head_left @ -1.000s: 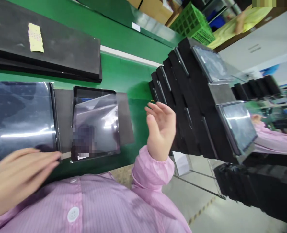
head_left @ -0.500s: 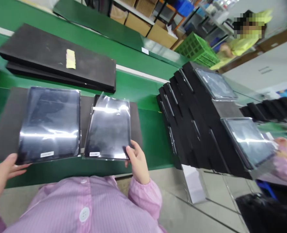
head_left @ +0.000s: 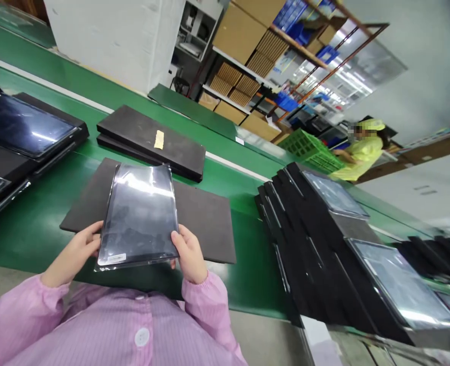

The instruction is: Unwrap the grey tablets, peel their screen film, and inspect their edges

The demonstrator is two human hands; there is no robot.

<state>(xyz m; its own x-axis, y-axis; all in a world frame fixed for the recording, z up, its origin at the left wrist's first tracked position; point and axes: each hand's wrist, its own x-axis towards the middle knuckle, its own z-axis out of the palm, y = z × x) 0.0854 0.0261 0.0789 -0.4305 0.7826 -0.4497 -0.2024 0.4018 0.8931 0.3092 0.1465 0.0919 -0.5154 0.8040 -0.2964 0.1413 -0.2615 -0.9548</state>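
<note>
A dark glossy tablet screen (head_left: 139, 213) in clear film, with a small white label at its lower left corner, is tilted towards me over a flat black foam board (head_left: 205, 218). My left hand (head_left: 81, 249) grips its lower left edge, fingers closed around the side. On the lower right edge, my right hand (head_left: 187, 250) pinches it, thumb on top and fingers underneath. The board beneath lies on the green work surface (head_left: 244, 284), partly hidden by the screen.
Two stacked black foam boards (head_left: 133, 134) with a yellow note lie just beyond. To the left is a stack bearing film-covered screens (head_left: 27, 124). A tall stack of black trays with screens (head_left: 312, 244) stands right. A person in yellow (head_left: 364, 152) is near a green crate (head_left: 309, 150).
The view has shifted, showing more on the left. My left hand has come over to the smaller screen, which both hands now hold. The larger screen no longer lies on the board.
</note>
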